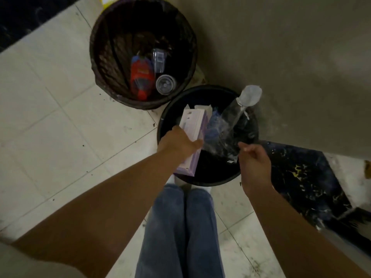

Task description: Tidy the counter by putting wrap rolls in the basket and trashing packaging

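I look straight down at a black round bin [249, 171] on the floor. My left hand [178, 143] grips a long white and purple carton [192, 125] that slants over the bin's left rim. A clear plastic wrapper [234, 117], blurred, hangs over the bin's opening between my hands, its rounded top near the far right rim. My right hand [254, 159] hovers over the bin's right rim with fingers curled loosely; whether it touches the wrapper I cannot tell.
A second, brown bin [96, 57] stands behind, holding a red bottle [141, 77] and clear plastic cups [165, 84]. A grey wall [281, 47] rises to the right. My jeans-clad legs [180, 227] stand below on white floor tiles [60, 127]; a dark speckled slab [305, 183] lies at right.
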